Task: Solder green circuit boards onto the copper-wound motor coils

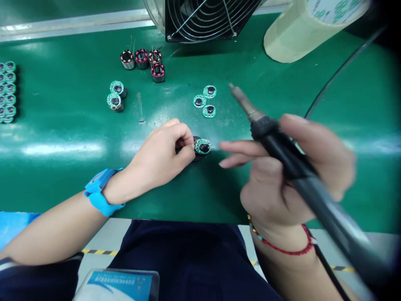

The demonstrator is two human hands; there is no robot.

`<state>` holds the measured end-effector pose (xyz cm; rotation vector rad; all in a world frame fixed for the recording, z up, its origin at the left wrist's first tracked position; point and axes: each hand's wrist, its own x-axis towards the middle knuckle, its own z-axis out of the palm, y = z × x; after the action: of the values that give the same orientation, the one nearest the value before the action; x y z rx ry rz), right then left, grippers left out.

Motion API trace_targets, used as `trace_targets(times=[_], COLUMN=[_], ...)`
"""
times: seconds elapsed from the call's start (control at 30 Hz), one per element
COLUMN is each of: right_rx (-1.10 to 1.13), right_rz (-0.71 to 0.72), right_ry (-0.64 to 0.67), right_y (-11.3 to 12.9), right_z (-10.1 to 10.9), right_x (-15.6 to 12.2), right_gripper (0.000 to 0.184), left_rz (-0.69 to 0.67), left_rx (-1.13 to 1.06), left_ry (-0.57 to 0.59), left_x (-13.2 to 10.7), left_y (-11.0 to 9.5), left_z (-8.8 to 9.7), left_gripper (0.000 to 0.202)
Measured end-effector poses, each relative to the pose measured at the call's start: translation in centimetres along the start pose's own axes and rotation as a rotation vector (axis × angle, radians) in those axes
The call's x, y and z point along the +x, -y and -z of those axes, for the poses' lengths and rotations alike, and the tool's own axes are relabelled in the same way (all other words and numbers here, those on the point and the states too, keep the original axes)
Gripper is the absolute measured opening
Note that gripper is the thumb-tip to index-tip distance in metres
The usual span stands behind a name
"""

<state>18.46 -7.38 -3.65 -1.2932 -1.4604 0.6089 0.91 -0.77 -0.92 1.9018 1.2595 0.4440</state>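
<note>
My left hand (166,152), with a blue wrist strap, pinches the left edge of a small round green circuit board (203,146) with a black centre. That board sits over a dark round base (198,158), partly hidden by my fingers. In my right hand (282,179) is a soldering iron (278,146), its tip pointing up and left, clear of the board. The right index and middle fingers stretch toward the board without touching it. Three loose round circuit boards (209,110) lie just beyond.
Several wound motor stators (142,58) stand at the back left. Nearer are two stators topped with boards (115,100). Rows of boards (9,88) line the left edge. A black fan (203,21) and a tape roll (288,35) stand behind; a cable (341,71) runs at right.
</note>
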Motion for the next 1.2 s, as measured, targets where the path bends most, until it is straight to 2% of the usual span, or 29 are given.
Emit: trace_targets(times=[0.07,0.17,0.23,0.4,0.53,0.63,0.7,0.8,0.9,1.03,1.2], right_rx=[-0.08,-0.263,-0.325,-0.366,-0.317,-0.291,-0.29,-0.272,-0.192,-0.043,0.062], right_rz=[0.058,0.149,0.179,0.168,0.192,0.238,0.251,0.211,0.107,-0.018,-0.072], right_ry=[0.049,0.229,0.269,0.272,0.223,0.221,0.215,0.189,0.167,0.218,0.239], right_y=[0.0,-0.1,-0.2,-0.2,-0.1,-0.1,-0.1,0.0,-0.2,-0.7,-0.6], right_z=[-0.6,-1.0,-1.1,-1.3,-1.1,-0.9,-0.7,-0.6,-0.5,-0.5,-0.6], right_x=[0.6,1.2,1.4,1.4,1.3,1.2,1.2,1.1,1.0,0.7,0.6], right_gripper=[0.034,0.045,0.05,0.051,0.056,0.058,0.056,0.052,0.047,0.043,0.041], left_rz=[0.006,0.005,0.001,-0.032,-0.127,-0.262,-0.303,-0.302,-0.339,-0.387,-0.442], left_rx=[0.004,0.014,0.011,-0.033,-0.072,0.052,0.162,0.196,0.166,0.164,0.157], left_ry=[-0.003,-0.003,-0.007,-0.005,0.01,0.089,0.11,0.102,0.13,0.121,0.113], left_x=[0.0,0.0,0.0,0.0,-0.2,-0.2,-0.1,0.4,0.8,1.0,1.0], left_y=[0.0,0.0,0.0,0.2,0.8,1.2,1.3,1.4,1.5,1.6,1.6], left_z=[0.0,-0.1,-0.1,0.1,0.3,0.1,-0.2,-0.4,-0.2,0.2,0.8], left_gripper=[0.014,0.014,0.014,0.014,0.012,0.028,0.026,0.019,0.018,0.008,0.007])
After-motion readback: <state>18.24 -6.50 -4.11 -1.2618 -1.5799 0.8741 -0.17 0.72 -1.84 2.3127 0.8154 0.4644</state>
